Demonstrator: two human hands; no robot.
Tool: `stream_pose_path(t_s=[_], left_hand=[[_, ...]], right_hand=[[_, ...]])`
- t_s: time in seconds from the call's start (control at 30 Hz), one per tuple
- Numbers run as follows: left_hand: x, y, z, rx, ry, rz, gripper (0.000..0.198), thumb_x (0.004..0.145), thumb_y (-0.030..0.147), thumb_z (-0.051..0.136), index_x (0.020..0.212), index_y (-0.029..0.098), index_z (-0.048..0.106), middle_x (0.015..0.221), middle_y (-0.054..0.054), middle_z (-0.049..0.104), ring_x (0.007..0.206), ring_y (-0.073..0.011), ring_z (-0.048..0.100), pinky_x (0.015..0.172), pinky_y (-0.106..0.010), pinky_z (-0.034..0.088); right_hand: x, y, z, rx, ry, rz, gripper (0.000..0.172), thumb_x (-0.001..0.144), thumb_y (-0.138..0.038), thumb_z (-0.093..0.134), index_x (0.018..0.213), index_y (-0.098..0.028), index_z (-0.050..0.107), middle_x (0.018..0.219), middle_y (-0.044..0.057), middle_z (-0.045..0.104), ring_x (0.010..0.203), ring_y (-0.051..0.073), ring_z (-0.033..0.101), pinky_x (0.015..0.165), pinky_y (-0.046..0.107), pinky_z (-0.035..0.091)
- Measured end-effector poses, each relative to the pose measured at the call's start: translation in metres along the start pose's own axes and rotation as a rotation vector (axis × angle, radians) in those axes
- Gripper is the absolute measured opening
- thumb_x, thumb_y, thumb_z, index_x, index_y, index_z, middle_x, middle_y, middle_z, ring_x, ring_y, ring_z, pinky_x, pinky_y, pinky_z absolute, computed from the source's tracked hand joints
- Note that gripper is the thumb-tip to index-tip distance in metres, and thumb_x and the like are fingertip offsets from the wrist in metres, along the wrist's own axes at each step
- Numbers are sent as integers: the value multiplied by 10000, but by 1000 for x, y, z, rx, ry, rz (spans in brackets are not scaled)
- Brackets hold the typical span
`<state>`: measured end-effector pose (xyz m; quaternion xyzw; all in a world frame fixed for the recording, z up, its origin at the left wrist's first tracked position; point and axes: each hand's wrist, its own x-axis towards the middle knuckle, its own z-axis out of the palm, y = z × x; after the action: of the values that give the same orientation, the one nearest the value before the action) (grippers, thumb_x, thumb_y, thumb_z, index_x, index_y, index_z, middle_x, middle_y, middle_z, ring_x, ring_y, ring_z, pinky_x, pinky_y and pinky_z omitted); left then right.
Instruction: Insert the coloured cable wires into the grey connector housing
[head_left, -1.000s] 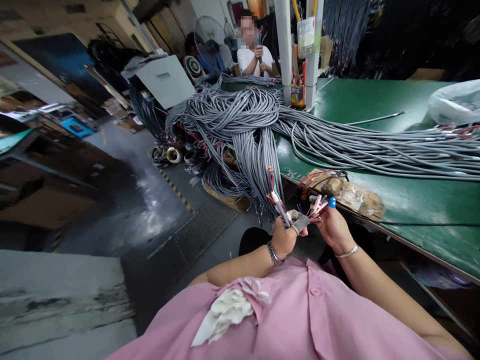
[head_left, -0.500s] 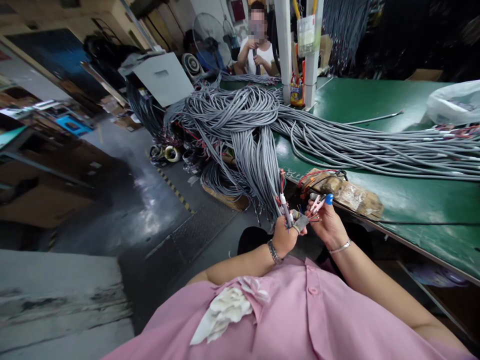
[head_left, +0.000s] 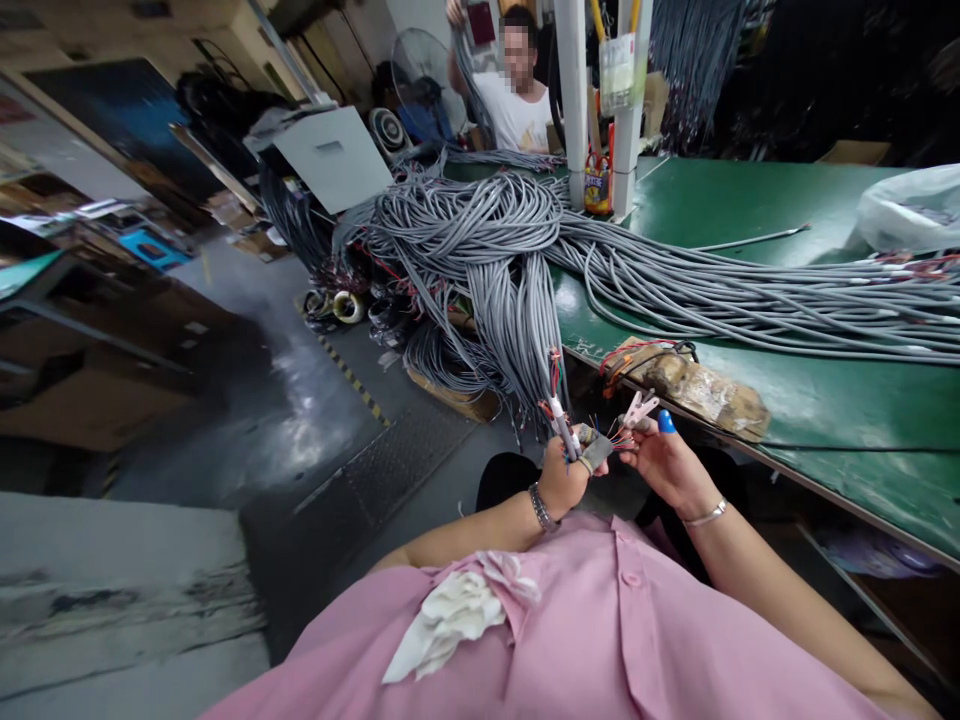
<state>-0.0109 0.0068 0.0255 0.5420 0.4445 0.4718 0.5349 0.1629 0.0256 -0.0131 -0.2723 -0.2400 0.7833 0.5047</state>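
Observation:
My left hand (head_left: pixel 568 470) is closed round the end of a grey cable (head_left: pixel 556 412), whose thin coloured wires fan out past a taped fingertip. My right hand (head_left: pixel 664 458) sits just to the right, pinching a small pink clip (head_left: pixel 637 408) against those wire ends; one fingertip wears a blue cover. Both hands hover in front of my pink shirt, below the edge of the green table (head_left: pixel 795 400). The cable runs up into a thick hanging bundle of grey cables (head_left: pixel 510 300).
A large heap of grey cables (head_left: pixel 675 280) spreads over the green table. A brown taped block (head_left: pixel 697 385) lies at the table's near edge. A white plastic bag (head_left: pixel 911 205) sits far right. Another person (head_left: pixel 514 95) stands beyond, lifting cables. White posts (head_left: pixel 574 100) rise mid-table.
My right hand has drawn slightly apart from the left, spreading the wire ends. The person at the back has raised an arm with cables.

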Motion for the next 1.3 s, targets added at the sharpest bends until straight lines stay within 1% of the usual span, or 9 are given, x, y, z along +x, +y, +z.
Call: stream_pose_path(t_s=[0.1, 0.3, 0.5, 0.7, 0.8, 0.87, 0.97, 1.17, 1.3], left_hand=[[0, -2, -1, 19, -15, 5, 343, 794, 458, 683, 675, 151, 586, 567, -15, 611, 537, -121, 565, 567, -247, 465], [0, -8, -5, 99, -107, -2, 347, 788, 457, 688, 671, 140, 609, 584, -38, 636, 548, -134, 593, 559, -240, 463], [2, -6, -7, 200, -247, 12, 332, 794, 425, 680, 636, 137, 634, 609, -63, 672, 571, -145, 609, 592, -248, 469], [4, -2, -10, 146, -200, -21, 414, 836, 487, 619, 597, 149, 641, 583, -53, 655, 568, -140, 596, 623, -257, 478], [4, -4, -10, 128, -191, -27, 412, 829, 482, 632, 587, 149, 634, 584, -52, 652, 561, -136, 591, 620, -255, 474], [4, -6, -10, 137, -194, -21, 411, 828, 481, 633, 587, 148, 634, 593, -57, 658, 572, -139, 595, 623, -255, 472], [4, -7, -10, 158, -204, -10, 404, 818, 483, 641, 595, 147, 636, 606, -63, 672, 584, -146, 607, 627, -254, 475], [11, -11, -17, 268, -440, 15, 327, 824, 398, 639, 642, 130, 686, 637, -78, 699, 587, -150, 627, 601, -242, 485], [13, -12, -19, 315, -442, -4, 329, 840, 351, 611, 609, 128, 684, 599, -74, 684, 552, -143, 617, 571, -238, 480]], right_hand=[[-9, -3, 5, -148, -39, -4, 349, 743, -484, 755, 946, -202, 717, 886, 51, 699, 780, 169, 612, 714, 298, 477], [-10, -3, 17, -357, 40, -77, 142, 754, -304, 772, 781, -181, 706, 725, 7, 672, 642, 127, 567, 648, 270, 435], [-10, 0, 19, -408, -26, -38, 159, 799, -341, 721, 795, -184, 695, 679, 24, 676, 595, 167, 597, 640, 318, 457], [-13, -1, 18, -291, 63, -77, 194, 789, -381, 733, 796, -192, 693, 752, 19, 680, 652, 139, 587, 665, 282, 456], [-14, -4, 15, -269, 33, -36, 266, 803, -451, 699, 834, -187, 698, 794, 37, 683, 683, 151, 593, 671, 297, 470], [-15, -6, 16, -328, 5, -2, 271, 782, -439, 723, 869, -184, 702, 789, 37, 683, 683, 153, 595, 660, 297, 469], [-15, -9, 20, -478, 16, -41, 225, 747, -376, 770, 827, -180, 695, 728, 20, 685, 644, 145, 590, 639, 286, 454], [-16, -6, 38, -495, -37, -89, 210, 774, -396, 739, 762, -199, 667, 621, 15, 683, 562, 173, 613, 598, 315, 463], [-18, -1, 36, -472, 32, -130, 184, 790, -391, 727, 817, -214, 687, 758, 29, 714, 607, 163, 617, 606, 307, 486]])
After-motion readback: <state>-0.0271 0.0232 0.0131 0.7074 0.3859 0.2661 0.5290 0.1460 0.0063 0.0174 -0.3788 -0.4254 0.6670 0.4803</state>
